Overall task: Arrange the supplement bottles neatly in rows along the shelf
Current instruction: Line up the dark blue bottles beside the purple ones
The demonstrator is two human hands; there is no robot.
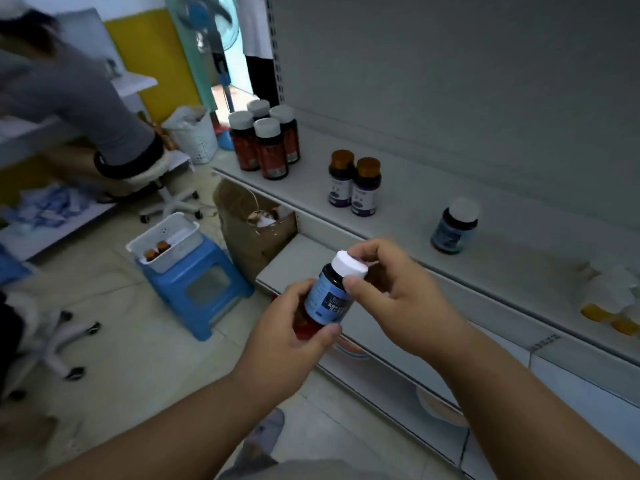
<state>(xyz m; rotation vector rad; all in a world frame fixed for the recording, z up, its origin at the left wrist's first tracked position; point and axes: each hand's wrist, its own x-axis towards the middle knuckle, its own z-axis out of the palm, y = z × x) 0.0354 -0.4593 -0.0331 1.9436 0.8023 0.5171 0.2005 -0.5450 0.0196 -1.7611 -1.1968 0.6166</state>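
Held tilted off the shelf (398, 188), blue-labelled bottle (329, 299) gripped at base by left hand (287, 327), right hand (398, 292) fingers pinching its white cap (349, 264), probably to turn label forward.

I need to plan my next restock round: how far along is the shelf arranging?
Done: four red-labelled white-capped bottles grouped, two purple-labelled amber-capped bottles paired on the white shelf. In hand: a blue-labelled white-capped bottle, left hand on body, right hand at cap. Left: placing it, probably beside the lone matching bottle.

Blue stool (199, 289) on pale tiled floor (114, 341).
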